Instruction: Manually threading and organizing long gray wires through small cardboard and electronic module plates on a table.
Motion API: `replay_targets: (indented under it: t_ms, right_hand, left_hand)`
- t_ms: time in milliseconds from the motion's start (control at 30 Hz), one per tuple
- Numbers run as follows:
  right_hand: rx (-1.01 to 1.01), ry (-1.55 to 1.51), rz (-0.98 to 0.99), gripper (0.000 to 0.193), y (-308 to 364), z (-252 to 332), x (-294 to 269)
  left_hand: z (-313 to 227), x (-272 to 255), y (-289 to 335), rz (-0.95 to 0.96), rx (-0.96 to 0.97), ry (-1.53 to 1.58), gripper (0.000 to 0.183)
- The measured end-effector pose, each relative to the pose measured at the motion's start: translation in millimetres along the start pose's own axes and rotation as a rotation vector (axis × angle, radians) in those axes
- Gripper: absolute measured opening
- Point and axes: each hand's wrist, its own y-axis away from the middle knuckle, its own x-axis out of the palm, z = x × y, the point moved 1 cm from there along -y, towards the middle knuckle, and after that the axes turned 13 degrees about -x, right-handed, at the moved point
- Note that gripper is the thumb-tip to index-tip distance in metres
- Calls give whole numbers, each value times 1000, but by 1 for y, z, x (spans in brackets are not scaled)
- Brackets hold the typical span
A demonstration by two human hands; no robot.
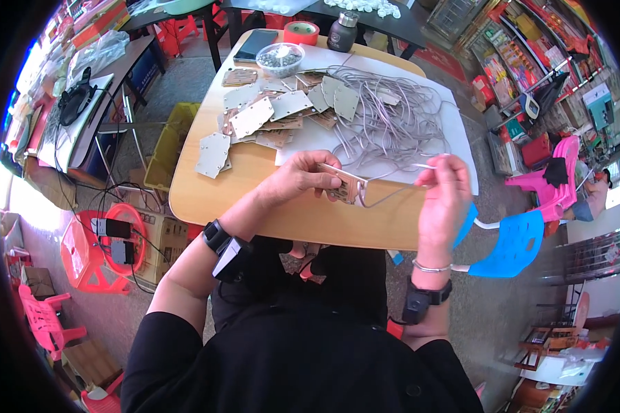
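Observation:
My left hand [297,180] pinches a small flat brown board [346,187] over the near part of the table. A grey cord [386,201] runs from the board's right edge in a slack loop up to my right hand [446,187]. The fingers of that hand are closed on the cord near its pale end, which points left. Beyond my hands lies a tangled heap of grey cords [393,110]. To its left, several similar boards [253,118] with small holes or studs along their edges are piled loosely, some overlapping.
On the table's [207,199] far side stand a clear tub [280,60] of small dark parts, a red tape roll [300,32], a dark bottle [342,32] and a phone-like slab [256,45]. A blue chair [508,244] is at right, a yellow crate [172,144] at left.

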Motion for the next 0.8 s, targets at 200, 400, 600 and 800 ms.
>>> replay_targets:
  t_ms: [200, 400, 600, 800]
  right_hand:
    - [-302, -60, -60, 12, -13, 55, -22]
    - [-359, -102, -26, 14, -14, 74, -33]
    - [-305, -129, -47, 12, -16, 63, -38]
    - [-140, -122, -124, 11, -25, 22, -46]
  left_hand:
    - [-3, 0, 0, 101, -14, -57, 14]
    - [0, 0, -1, 74, -57, -19, 17]
    - [0, -2, -3, 66, -60, -16, 17]
    - [0, -4, -4, 48, -30, -33, 16]
